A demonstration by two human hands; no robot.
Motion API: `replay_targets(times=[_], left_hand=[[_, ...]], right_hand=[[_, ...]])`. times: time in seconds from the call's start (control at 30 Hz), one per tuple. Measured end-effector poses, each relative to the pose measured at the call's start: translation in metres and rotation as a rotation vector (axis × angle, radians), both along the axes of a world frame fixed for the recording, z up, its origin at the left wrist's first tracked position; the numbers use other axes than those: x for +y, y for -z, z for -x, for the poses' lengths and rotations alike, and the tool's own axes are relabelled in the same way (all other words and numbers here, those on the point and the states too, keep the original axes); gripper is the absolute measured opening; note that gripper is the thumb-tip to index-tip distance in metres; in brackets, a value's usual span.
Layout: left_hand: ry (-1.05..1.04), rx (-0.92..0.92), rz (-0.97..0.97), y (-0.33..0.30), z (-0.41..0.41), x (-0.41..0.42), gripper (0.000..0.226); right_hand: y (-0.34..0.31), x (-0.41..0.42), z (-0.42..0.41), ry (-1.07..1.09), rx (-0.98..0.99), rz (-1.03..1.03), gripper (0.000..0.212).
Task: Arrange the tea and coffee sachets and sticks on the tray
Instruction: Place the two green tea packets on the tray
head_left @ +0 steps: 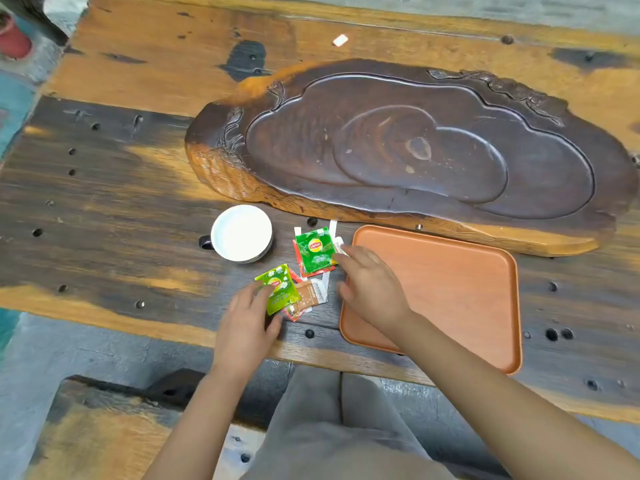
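An orange-brown tray (450, 289) lies on the table at the right with nothing on it. Left of it is a small pile of sachets. A green Lipton sachet (317, 251) lies on a red one, with white sticks (333, 227) poking out behind. Nearer me, a second green sachet (280, 289) overlaps a brown coffee sachet (311, 295). My left hand (247, 327) holds the second green sachet at its lower edge. My right hand (369, 289) reaches over the tray's left rim, fingertips touching the right edge of the upper pile. Whether it grips anything there is hidden.
A white cup (241, 233) with a dark handle stands left of the sachets. A large carved dark wooden tea board (415, 140) lies behind the tray. The table's near edge runs just below my hands, and my knees are under it.
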State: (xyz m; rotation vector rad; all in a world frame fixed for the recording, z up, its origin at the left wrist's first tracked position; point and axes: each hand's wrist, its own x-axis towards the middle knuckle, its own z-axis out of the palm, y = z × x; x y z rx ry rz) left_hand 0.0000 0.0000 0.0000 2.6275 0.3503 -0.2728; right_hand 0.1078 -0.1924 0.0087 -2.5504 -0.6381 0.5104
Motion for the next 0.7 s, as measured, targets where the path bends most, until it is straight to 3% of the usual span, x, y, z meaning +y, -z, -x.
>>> replay_targets(times=[0.13, 0.27, 0.43, 0.7], left_hand=[[0.065, 0.01, -0.043, 0.016, -0.011, 0.001, 0.05], [0.052, -0.034, -0.01, 0.031, -0.005, 0.0, 0.035], [-0.01, -0.094, -0.002, 0.044, 0.004, -0.004, 0.032], [-0.091, -0.233, -0.009, 0.03, 0.001, -0.005, 0.016]], right_hand=[[0.028, 0.023, -0.021, -0.123, -0.107, 0.06, 0.054], [0.053, 0.028, -0.026, -0.184, -0.14, 0.153, 0.048], [0.06, 0.025, -0.022, -0.209, -0.337, 0.042, 0.04], [0.042, 0.019, -0.022, -0.142, -0.336, -0.159, 0.02]])
